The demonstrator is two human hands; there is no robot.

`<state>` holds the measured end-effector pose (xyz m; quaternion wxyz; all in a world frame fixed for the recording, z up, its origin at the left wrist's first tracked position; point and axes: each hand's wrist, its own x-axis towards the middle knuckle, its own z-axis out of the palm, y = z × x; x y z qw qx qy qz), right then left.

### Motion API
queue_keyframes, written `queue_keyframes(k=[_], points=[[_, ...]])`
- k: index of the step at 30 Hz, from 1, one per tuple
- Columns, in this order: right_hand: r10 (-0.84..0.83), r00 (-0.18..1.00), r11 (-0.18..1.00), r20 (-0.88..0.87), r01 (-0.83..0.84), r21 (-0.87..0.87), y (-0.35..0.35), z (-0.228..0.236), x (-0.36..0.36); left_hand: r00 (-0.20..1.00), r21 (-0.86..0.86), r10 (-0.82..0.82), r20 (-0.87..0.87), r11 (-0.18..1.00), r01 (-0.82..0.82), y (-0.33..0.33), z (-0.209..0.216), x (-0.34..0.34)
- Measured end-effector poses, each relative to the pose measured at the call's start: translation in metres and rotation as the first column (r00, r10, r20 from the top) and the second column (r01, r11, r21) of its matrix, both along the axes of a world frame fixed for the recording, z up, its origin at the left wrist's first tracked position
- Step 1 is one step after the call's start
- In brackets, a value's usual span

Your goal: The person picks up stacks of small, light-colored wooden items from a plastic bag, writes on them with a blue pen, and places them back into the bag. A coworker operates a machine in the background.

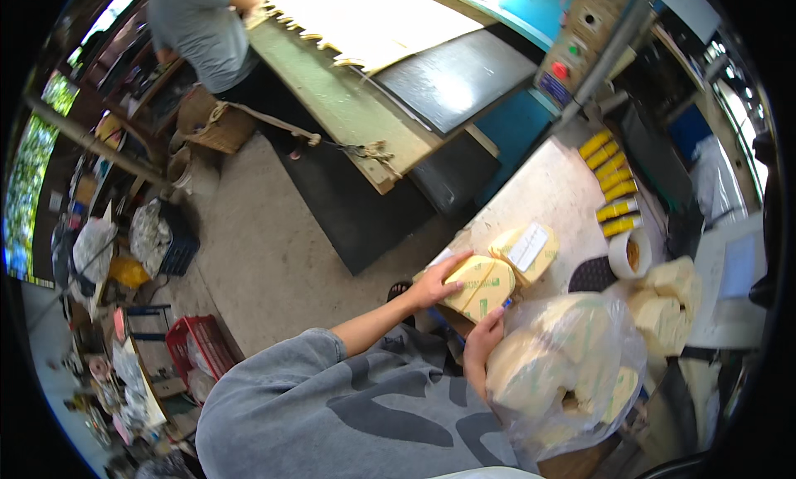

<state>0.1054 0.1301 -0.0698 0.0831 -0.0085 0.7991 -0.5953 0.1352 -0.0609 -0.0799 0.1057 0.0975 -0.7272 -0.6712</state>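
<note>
One rounded, yellow, paper-faced stack (482,285) is gripped by the left hand (433,286) at the near-left corner of the pale counter (539,189); the right hand's (482,343) hold is unclear. Edges are best kept aligned by even pressure.

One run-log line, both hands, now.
left hand: holding yellow, green-printed rounded bundle | right hand: at bundle's near edge | beside right hand: bulging clear plastic bag
</note>
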Motion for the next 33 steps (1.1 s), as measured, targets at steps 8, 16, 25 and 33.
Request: queue_keyframes(k=[8, 16, 25, 33], points=[[-0.078, 0.99, 0.996, -0.12, 0.082, 0.027, -0.01, 0.0, -0.008, 0.996, 0.075, -0.089, 0.028, 0.993, 0.087, -0.005, -0.005, -0.005], [-0.159, 0.984, 0.951, 0.084, 0.129, 0.279, -0.034, 0.036, -0.004, 0.966, 0.466, -0.258, 0.001, 0.855, 0.228, -0.02, -0.028, -0.01], [-0.276, 0.953, 0.955, 0.127, 0.257, 0.151, -0.039, 0.027, 0.001, 0.939, 0.3, -0.343, -0.016, 0.894, 0.332, -0.033, -0.027, -0.012], [-0.331, 0.942, 0.943, 0.058, 0.332, -0.007, -0.041, 0.002, 0.008, 0.91, 0.25, -0.408, 0.078, 0.891, 0.378, -0.039, -0.034, -0.014]])
